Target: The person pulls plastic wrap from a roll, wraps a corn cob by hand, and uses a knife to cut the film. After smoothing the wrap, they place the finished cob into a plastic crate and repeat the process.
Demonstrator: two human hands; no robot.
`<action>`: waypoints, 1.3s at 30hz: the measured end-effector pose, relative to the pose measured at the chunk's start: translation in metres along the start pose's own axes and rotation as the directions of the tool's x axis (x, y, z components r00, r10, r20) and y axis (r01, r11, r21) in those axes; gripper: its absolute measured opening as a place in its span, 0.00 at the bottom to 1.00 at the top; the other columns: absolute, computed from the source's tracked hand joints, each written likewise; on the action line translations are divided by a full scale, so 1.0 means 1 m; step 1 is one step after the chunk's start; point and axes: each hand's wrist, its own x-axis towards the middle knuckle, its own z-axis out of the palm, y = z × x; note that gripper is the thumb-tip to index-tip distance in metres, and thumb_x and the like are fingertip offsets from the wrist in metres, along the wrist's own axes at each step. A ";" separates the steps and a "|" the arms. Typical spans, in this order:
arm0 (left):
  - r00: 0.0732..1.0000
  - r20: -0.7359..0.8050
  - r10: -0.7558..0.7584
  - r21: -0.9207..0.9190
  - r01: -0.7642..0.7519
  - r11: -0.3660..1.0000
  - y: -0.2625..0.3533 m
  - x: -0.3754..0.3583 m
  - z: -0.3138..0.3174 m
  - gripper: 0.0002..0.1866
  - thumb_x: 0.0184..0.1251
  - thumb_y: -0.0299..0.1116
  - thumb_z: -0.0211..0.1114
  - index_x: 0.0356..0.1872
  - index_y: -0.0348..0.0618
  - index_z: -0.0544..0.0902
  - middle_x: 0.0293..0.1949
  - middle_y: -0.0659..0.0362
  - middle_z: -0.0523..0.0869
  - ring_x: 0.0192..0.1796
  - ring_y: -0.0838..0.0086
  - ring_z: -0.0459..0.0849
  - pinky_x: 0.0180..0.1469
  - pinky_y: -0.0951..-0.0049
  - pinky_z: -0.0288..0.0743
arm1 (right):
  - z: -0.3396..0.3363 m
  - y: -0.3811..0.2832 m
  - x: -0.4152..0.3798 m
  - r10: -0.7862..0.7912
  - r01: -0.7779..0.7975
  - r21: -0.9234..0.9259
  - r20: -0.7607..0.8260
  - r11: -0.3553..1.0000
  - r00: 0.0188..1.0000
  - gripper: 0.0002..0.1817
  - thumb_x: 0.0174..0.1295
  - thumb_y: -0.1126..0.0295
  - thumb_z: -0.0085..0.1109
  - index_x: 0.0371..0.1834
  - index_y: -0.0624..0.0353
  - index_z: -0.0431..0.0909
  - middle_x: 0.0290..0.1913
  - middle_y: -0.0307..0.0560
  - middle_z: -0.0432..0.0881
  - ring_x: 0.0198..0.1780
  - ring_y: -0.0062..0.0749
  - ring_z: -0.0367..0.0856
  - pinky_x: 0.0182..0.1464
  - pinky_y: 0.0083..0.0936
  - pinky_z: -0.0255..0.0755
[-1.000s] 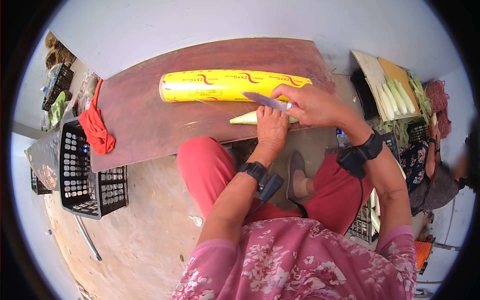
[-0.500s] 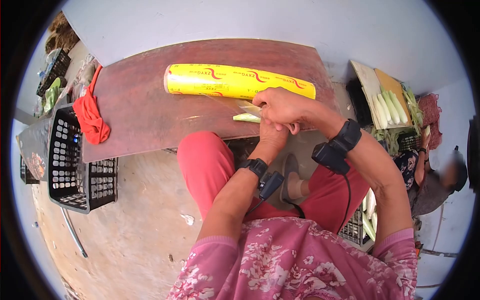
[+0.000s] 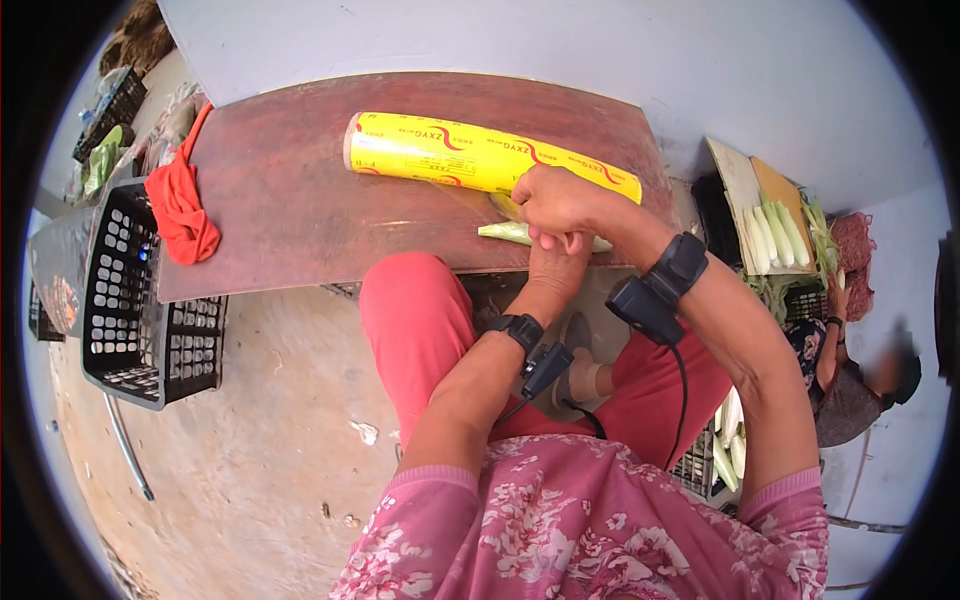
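— Corn ear [image 3: 503,232], where is it?
— On the near edge of the wooden board [image 3: 300,190], under both hands. The right hand [image 3: 556,200] is closed over its middle; the left hand [image 3: 557,262] grips it from below, fingers curled.
— Wrapped already?
— Partly, I'd say; clear film runs from the yellow cling-film roll [image 3: 480,153] just behind. Not cut free yet. A red cloth [image 3: 180,215] lies far left.

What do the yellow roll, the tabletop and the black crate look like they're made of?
Yellow roll: thin clear plastic film, apparently wound under a glossy printed yellow wrapper, judging by the sheen. Tabletop: probably wood board, reddish-brown with a worn, streaky surface. Black crate: moulded plastic, matt, with regular cut-out holes.
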 end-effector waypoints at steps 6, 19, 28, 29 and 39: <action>0.999 -0.040 0.000 0.001 0.000 1.000 -0.002 0.002 0.015 0.18 0.58 0.33 0.61 0.51 0.44 0.83 0.55 0.54 0.81 0.63 0.63 0.75 0.62 0.63 0.67 | 0.004 -0.007 0.009 0.032 -0.033 -0.032 -0.008 0.999 0.999 0.13 0.57 0.80 0.46 0.41 0.71 0.80 0.22 0.47 0.82 0.19 0.28 0.80 0.21 0.30 0.72; 0.991 -0.136 0.018 -0.045 -0.025 0.999 -0.003 -0.003 0.019 0.21 0.59 0.30 0.57 0.56 0.49 0.79 0.59 0.55 0.78 0.61 0.62 0.76 0.57 0.53 0.69 | 0.004 -0.022 -0.003 0.001 0.001 -0.075 0.031 0.997 1.000 0.09 0.50 0.81 0.45 0.26 0.70 0.78 0.18 0.49 0.80 0.20 0.33 0.80 0.21 0.33 0.71; 0.987 -0.159 0.023 -0.092 -0.038 0.995 -0.004 -0.001 0.020 0.19 0.59 0.29 0.57 0.53 0.47 0.81 0.55 0.55 0.81 0.58 0.62 0.79 0.55 0.57 0.73 | 0.004 -0.024 -0.006 -0.018 0.024 -0.072 0.084 0.997 0.996 0.07 0.51 0.82 0.46 0.26 0.71 0.76 0.20 0.51 0.80 0.18 0.33 0.78 0.14 0.31 0.66; 0.987 -0.157 0.024 -0.089 -0.038 0.995 -0.004 -0.001 0.021 0.19 0.59 0.29 0.57 0.53 0.47 0.81 0.55 0.54 0.81 0.58 0.62 0.79 0.54 0.57 0.73 | 0.004 -0.025 -0.006 -0.013 0.019 -0.069 0.092 0.997 0.996 0.07 0.51 0.82 0.46 0.26 0.71 0.76 0.20 0.50 0.80 0.18 0.33 0.78 0.14 0.31 0.67; 0.991 -0.110 0.072 -0.103 -0.083 0.991 -0.007 -0.001 0.023 0.16 0.56 0.27 0.59 0.48 0.47 0.81 0.47 0.52 0.83 0.49 0.62 0.83 0.44 0.58 0.76 | 0.004 -0.026 0.000 -0.071 0.085 -0.093 0.142 0.992 0.987 0.06 0.52 0.80 0.47 0.22 0.66 0.75 0.19 0.50 0.80 0.16 0.31 0.77 0.10 0.29 0.67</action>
